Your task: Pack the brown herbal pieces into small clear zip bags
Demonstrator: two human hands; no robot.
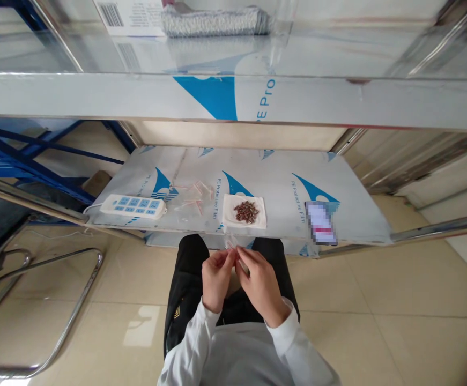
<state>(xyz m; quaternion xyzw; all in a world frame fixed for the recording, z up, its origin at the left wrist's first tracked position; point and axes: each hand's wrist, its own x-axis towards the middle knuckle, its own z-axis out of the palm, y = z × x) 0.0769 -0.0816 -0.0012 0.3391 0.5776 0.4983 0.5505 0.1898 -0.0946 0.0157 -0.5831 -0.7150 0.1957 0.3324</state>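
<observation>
Both hands meet above my lap, just off the front edge of the lower shelf (285, 225). My left hand (218, 273) and my right hand (259, 276) pinch a small clear plastic bag (230, 244) between their fingertips; only a bit of its reddish edge shows. On the shelf just beyond my hands lies a white paper napkin (229, 214), bearing a pile of small brown, rod-shaped pieces (246, 212). Left of the napkin, several clear zip bags (195, 195) with red strips lie loosely overlapped.
A white power strip (133, 207) sits at the shelf's left end, and a phone (321, 222) at the right. The upper shelf (136, 96) overhangs the back, carrying a grey-white fuzzy cloth (215, 22) and a box with a barcode (131, 16). A metal-framed chair (70, 321) stands at left.
</observation>
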